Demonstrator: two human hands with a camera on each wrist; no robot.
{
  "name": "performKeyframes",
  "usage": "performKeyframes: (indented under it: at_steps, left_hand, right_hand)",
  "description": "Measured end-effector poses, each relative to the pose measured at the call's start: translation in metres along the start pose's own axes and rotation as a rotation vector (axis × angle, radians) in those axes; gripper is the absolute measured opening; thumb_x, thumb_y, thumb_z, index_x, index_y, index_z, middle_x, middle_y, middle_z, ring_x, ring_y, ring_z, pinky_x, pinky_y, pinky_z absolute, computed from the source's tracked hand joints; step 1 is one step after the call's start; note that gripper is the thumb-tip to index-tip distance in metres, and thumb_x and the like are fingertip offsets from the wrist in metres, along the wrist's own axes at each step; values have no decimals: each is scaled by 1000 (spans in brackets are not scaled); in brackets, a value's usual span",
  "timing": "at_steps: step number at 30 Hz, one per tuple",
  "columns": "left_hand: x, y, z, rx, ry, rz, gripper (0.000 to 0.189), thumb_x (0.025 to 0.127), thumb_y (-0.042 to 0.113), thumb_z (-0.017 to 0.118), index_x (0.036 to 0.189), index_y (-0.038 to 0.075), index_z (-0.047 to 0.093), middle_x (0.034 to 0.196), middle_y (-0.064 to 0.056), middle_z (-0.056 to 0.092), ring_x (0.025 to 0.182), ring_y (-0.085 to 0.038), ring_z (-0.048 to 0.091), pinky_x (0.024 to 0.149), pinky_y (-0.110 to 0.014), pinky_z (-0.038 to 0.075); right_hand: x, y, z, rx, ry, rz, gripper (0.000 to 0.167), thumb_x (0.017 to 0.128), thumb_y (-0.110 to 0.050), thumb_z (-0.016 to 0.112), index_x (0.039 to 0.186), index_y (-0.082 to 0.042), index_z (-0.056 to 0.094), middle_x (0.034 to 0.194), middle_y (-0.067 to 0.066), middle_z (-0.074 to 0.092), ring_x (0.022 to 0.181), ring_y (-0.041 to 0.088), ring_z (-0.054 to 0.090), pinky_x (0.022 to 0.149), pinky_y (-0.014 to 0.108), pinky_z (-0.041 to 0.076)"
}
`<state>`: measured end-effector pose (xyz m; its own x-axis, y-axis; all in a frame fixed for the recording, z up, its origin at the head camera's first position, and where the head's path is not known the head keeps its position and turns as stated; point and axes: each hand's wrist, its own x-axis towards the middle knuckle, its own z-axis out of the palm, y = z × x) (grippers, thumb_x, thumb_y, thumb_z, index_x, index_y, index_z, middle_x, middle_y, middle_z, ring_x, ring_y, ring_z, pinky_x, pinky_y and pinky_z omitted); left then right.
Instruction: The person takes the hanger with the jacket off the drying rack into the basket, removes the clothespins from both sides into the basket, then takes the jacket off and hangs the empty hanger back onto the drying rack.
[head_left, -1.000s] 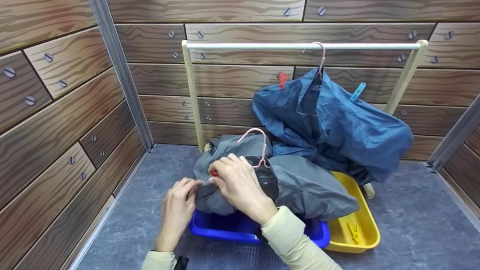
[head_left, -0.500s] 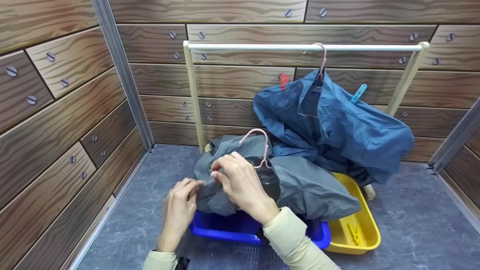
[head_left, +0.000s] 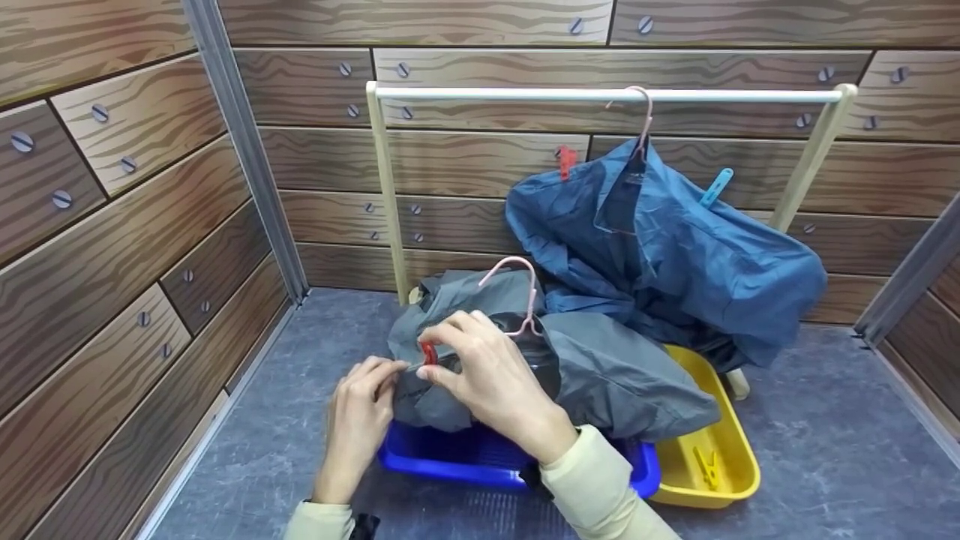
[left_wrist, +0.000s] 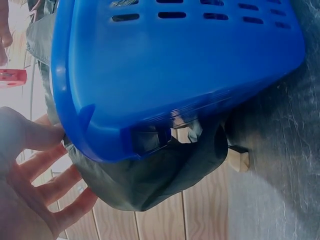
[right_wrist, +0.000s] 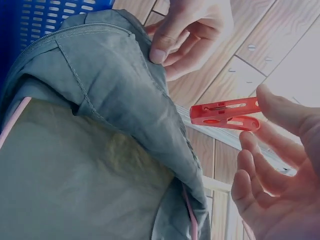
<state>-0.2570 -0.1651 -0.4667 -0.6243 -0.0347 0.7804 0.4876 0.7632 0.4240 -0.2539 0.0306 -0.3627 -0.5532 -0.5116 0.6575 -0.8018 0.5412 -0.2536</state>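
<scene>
A grey jacket (head_left: 615,371) on a pink hanger (head_left: 532,292) lies over a blue basket (head_left: 450,469). At its left shoulder my left hand (head_left: 358,409) pinches the cloth between thumb and fingers; the right wrist view shows this left hand (right_wrist: 195,37) too. My right hand (head_left: 491,375) holds a red clothespin (right_wrist: 225,114) by its handle ends, between thumb and fingertips. The clothespin's tip points toward the jacket and stands a little apart from the cloth in the right wrist view. The hanger's arms are mostly hidden inside the jacket.
A blue jacket (head_left: 727,262) hangs from a white rail (head_left: 487,94), with a red clothespin (head_left: 566,161) and a light-blue one at its shoulders. Behind the blue basket, a yellow tub (head_left: 739,457) holds a yellow clothespin (head_left: 706,466). Wood-patterned walls enclose the back and sides.
My right hand has turned and its thumb and fingers have spread, bringing the red clothespin into clearer view. The right forearm has shifted slightly right. The left hand keeps its place on the cloth.
</scene>
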Motion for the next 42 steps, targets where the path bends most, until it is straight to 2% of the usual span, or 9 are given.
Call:
performKeyframes:
  at_steps: [8,17,27,34,38,42]
  left_hand:
    - [1,1,-1,-22,-26,-43,21,85,-1,74,96,15,77,90,9,68,83,-15,64,68,-39,47]
    - [2,1,0,-16,-17,-43,23,83,-2,74,96,17,77,90,10,68,82,-15,64,67,-39,48]
    - [1,1,1,-18,-10,-28,23,84,-3,73,96,16,77,90,9,68,82,-15,64,68,-38,48]
    - [-2,1,1,-27,-9,-33,24,85,-3,72,96,17,77,89,10,68,83,-13,63,69,-37,48]
    - [-2,1,1,-29,-8,-30,23,85,-3,72,97,17,77,89,10,68,83,-13,63,69,-36,48]
    - [-2,2,1,-23,-6,-29,24,85,-3,72,97,17,77,89,10,67,84,-14,63,69,-36,47]
  right_hand:
    - [-12,-1,-14,3,18,32,29,78,-32,83,102,-19,71,97,-9,64,91,10,56,76,30,48]
    - [-28,5,-31,13,48,55,27,83,-29,80,106,-20,70,100,-10,64,94,7,55,79,29,47]
    - [-55,18,-51,-11,172,74,30,83,-28,80,110,-19,71,106,-15,64,99,5,57,84,28,47]
    - [-78,24,-70,55,208,162,30,85,-28,79,113,-20,70,107,-13,65,99,7,58,86,26,46]
    - [-92,28,-80,90,248,236,33,84,-23,80,115,-21,71,109,-15,64,97,9,61,81,26,49]
    - [-108,30,-90,105,311,322,35,82,-18,82,116,-19,71,108,-14,65,93,14,62,76,21,48]
